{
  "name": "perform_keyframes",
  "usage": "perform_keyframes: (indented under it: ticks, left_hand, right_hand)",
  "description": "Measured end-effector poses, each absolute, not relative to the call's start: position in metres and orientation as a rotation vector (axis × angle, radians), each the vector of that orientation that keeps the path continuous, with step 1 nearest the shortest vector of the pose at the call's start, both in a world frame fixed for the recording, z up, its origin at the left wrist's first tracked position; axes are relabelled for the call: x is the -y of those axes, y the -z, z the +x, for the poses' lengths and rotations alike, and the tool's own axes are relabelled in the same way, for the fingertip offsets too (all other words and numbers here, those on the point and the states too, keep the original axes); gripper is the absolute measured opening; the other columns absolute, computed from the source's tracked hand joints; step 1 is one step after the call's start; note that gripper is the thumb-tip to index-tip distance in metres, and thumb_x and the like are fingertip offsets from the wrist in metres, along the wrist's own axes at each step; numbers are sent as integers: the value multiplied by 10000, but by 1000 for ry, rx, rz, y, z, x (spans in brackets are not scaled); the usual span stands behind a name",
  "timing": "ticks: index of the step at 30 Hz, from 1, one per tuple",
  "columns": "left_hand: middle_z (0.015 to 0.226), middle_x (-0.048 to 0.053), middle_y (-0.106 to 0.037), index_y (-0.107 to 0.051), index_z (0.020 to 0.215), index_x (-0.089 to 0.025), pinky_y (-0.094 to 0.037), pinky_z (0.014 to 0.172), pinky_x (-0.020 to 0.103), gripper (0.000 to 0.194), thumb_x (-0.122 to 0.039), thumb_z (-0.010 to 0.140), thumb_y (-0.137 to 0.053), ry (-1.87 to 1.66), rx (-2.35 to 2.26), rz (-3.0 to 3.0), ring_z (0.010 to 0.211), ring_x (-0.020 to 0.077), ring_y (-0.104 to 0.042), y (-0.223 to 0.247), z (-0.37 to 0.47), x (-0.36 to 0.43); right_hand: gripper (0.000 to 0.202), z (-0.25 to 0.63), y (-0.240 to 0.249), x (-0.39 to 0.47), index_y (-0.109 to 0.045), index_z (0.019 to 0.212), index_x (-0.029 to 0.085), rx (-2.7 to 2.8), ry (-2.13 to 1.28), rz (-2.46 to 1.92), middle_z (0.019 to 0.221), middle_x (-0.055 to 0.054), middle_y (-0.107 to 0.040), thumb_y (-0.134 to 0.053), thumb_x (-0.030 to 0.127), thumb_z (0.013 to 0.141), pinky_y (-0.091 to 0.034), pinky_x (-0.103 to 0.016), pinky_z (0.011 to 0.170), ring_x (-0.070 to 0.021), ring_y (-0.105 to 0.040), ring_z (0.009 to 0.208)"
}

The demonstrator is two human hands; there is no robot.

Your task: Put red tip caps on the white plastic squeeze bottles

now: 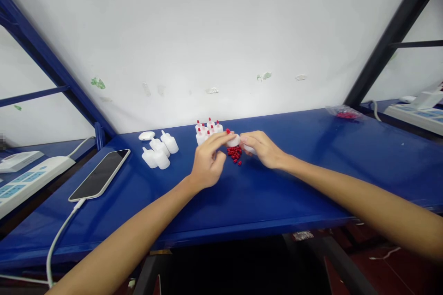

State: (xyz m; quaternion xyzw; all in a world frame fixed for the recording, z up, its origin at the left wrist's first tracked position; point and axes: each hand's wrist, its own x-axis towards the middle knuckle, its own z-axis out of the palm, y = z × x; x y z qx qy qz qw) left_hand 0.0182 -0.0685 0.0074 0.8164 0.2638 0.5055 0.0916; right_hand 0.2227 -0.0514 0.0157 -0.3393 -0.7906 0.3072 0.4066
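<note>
1. In the head view, the hands are working together above the blue table (277,203), on a white bottle (234,141) just over the loose red caps (234,152); I'm judging the step as handling one bottle for capping.
2. The left hand (207,161) is laying its fingertips on that bottle, thumb standing apart – I cannot tell whether it is gripping.
3. The right hand (263,149) is grasping white plastic, a bottle by its look, fingers curling round it. Whether this is the same bottle or a second one is staying unclear behind the fingers.
4. A red tip (227,131) is showing by the left fingertips; its owner is hidden.
5. The next move, as I'm judging it, is calling for a firm hold on the bottle and a straight, careful push or twist at its narrow tip.
6. Counting: seven capped bottles (200,138) are showing red tips behind the left hand – more may be hiding. Four bare bottles (161,159) are grouping further left. The loose caps are lying too crowded for an exact count, perhaps twenty or more.
7. One phone (100,174), one small white case (146,135) and one clear bag (341,111) with red pieces are also lying on the table.
</note>
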Motion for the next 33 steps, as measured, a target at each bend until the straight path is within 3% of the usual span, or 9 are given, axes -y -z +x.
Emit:
perform_keyframes:
  ticks: [2,5,9,16,22,27,33]
  left_hand:
    - [1011,62,-741,-728,1005,-177,-529,823,306,337,-88,839,-448,-1488,-917,2388,916,180,-676,-11,9,60]
    - [867,32,-746,-748,884,-187,-496,694,268,245,-126,825,-518,-1091,-1027,2591,744,154,-659,-12,-6,47]
    - [884,24,-731,-749,910,-204,-479,696,264,228,-156,831,-541,-747,-1049,2751,751,154,-645,-8,-19,37]
    - [1109,77,-592,-731,1036,-224,-505,763,315,240,-254,919,-524,-715,-1158,2867,801,157,-609,0,-19,31]
    - [1011,83,-558,-712,1104,-212,-493,680,301,271,-249,918,-518,-746,-1336,2913,792,175,-590,0,-10,38]
    - [1020,79,-643,-663,1189,-177,-515,748,298,334,-209,935,-450,-763,-1159,2856,836,178,-633,1,4,46]
    - [1314,105,-619,-527,1363,-157,-474,1018,390,475,-144,905,-401,-696,-1114,2753,1173,246,-601,12,12,40]
  right_hand:
    - [521,225,-15,47,-505,615,181,1939,-719,-940,543,19,-475,-367,550,955,-321,-276,575,-124,-436,541]
    - [534,230,-14,42,-503,575,181,1889,-691,-1020,510,15,-484,-366,525,960,-335,-276,572,-124,-459,514]
    - [545,234,-14,39,-509,547,183,1854,-688,-1044,479,12,-491,-385,528,950,-348,-276,552,-121,-473,478]
    - [523,236,-13,39,-532,513,183,1730,-722,-1068,429,0,-482,-434,504,915,-360,-288,504,-130,-470,422]
    - [509,236,-14,40,-529,514,186,1738,-749,-1048,415,0,-474,-446,503,905,-357,-286,475,-127,-456,403]
    - [489,236,-14,43,-532,519,184,1758,-783,-1071,414,3,-479,-466,495,892,-368,-286,474,-127,-457,386]
    - [493,235,-10,42,-477,524,194,1863,-594,-994,474,14,-459,-432,500,908,-354,-267,506,-118,-449,464]
